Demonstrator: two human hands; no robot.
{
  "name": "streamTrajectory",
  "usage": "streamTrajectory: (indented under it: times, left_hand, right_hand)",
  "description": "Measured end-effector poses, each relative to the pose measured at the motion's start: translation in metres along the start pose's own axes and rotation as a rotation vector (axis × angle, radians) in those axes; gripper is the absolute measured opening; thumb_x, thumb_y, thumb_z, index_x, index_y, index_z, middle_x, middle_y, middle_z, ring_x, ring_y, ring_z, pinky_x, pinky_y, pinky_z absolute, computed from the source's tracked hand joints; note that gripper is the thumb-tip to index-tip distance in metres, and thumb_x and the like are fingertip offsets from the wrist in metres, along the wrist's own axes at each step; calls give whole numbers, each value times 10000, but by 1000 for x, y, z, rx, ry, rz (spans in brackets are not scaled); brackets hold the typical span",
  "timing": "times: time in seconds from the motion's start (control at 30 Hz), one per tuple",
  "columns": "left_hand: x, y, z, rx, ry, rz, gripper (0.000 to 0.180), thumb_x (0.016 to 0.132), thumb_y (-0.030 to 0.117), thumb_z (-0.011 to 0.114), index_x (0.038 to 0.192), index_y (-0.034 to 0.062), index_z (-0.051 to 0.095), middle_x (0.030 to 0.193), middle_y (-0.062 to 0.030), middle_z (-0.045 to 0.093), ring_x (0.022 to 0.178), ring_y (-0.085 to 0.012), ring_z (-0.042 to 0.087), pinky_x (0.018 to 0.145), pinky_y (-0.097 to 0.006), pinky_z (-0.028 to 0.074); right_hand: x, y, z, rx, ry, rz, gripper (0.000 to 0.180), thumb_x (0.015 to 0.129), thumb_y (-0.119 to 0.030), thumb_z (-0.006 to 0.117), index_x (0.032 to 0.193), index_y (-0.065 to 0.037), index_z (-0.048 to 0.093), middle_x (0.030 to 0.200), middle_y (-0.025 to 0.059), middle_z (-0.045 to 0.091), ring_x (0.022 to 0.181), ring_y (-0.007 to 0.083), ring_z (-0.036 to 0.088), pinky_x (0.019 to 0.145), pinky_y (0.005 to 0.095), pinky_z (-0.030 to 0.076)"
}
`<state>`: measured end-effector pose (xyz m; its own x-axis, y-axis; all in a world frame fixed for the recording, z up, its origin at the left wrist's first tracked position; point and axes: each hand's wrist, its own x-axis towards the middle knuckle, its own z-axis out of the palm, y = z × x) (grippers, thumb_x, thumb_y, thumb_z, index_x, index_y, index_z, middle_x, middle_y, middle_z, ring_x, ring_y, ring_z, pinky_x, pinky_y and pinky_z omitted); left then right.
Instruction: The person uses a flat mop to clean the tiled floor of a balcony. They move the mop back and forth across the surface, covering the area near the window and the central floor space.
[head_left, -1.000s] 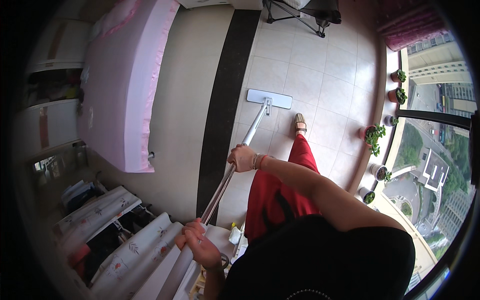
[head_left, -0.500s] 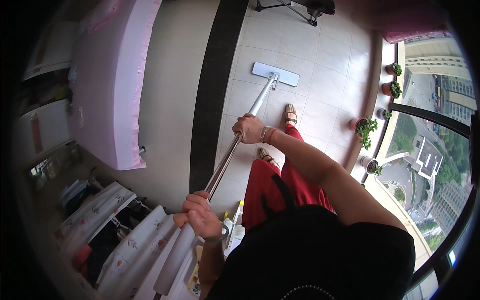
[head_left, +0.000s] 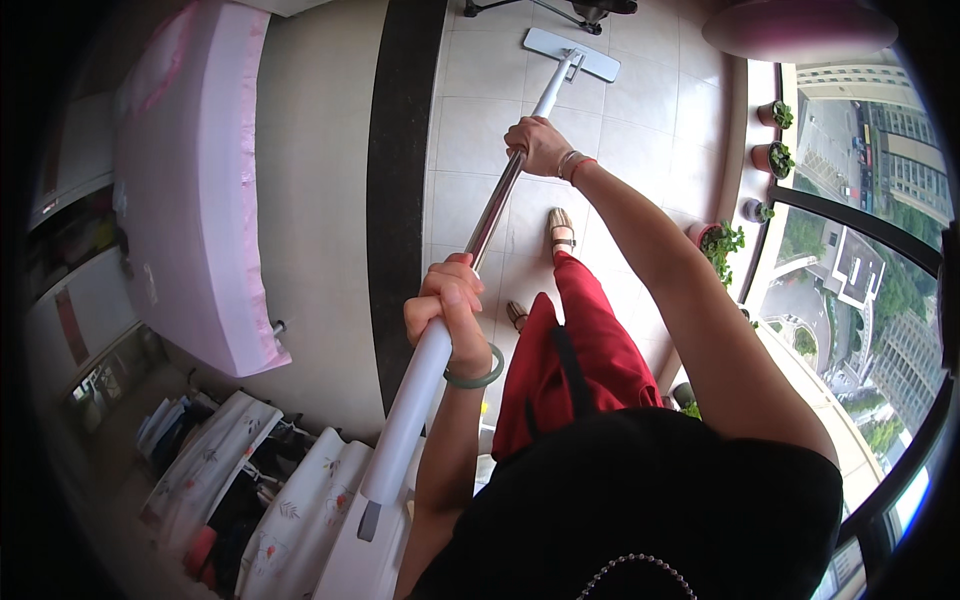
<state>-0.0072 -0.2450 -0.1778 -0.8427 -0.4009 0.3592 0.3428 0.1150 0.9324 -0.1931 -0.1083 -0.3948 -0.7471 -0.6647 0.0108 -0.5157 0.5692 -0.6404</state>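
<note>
The long silver mop handle (head_left: 490,215) is gripped by both closed hands, left hand (head_left: 450,305) and right hand (head_left: 538,145); the small potted plants (head_left: 775,155) at the floor's window edge could be knocked by the flat white mop head (head_left: 572,53).

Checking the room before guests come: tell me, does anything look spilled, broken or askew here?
Nothing stands out. Both hands, left and right, grip the mop pole; its flat head lies on the tiled floor, which shows no spill.

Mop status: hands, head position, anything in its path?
Left hand and right hand both shut on mop handle. Mop head flat on tiled floor. Chair base just beyond.
</note>
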Motion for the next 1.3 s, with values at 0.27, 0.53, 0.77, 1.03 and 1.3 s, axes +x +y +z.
streamTrajectory:
  times: [0.27,0.53,0.77,1.03,1.3]
  left_hand:
    - [-96,99,-87,122,36,-104,154,966,80,459,856,99,352,631,-42,430,631,-169,480,819,-446,500]
    - [-191,222,-192,202,181,-296,164,963,87,396,820,114,319,652,-36,372,667,-160,421,819,-435,453]
    - [-206,232,-207,154,89,-103,207,957,117,416,778,125,313,602,4,336,609,-120,381,743,-377,431]
    - [-166,166,-123,7,1,1,173,958,92,467,853,114,332,601,-21,396,547,-137,411,618,-385,496]
    - [-128,56,32,-79,-123,-42,149,954,13,432,869,92,340,641,-51,444,621,-163,460,789,-462,495]
  right_hand:
    - [-92,-125,68,114,-12,-27,89,729,-169,588,657,-117,595,712,34,606,832,238,584,886,372,417]
    - [-196,-294,148,245,-57,-51,95,688,-194,603,621,-127,592,697,15,608,817,236,584,799,377,428]
    - [-212,-318,148,195,-193,-117,118,700,-230,594,660,-125,628,691,90,617,787,275,631,829,383,467]
    - [-190,-211,82,123,-185,18,122,747,-202,573,684,-104,612,711,102,618,795,290,620,872,379,471]
    - [-175,-20,-13,-44,-45,158,92,766,-132,545,727,-98,621,805,47,632,941,247,579,931,370,447]
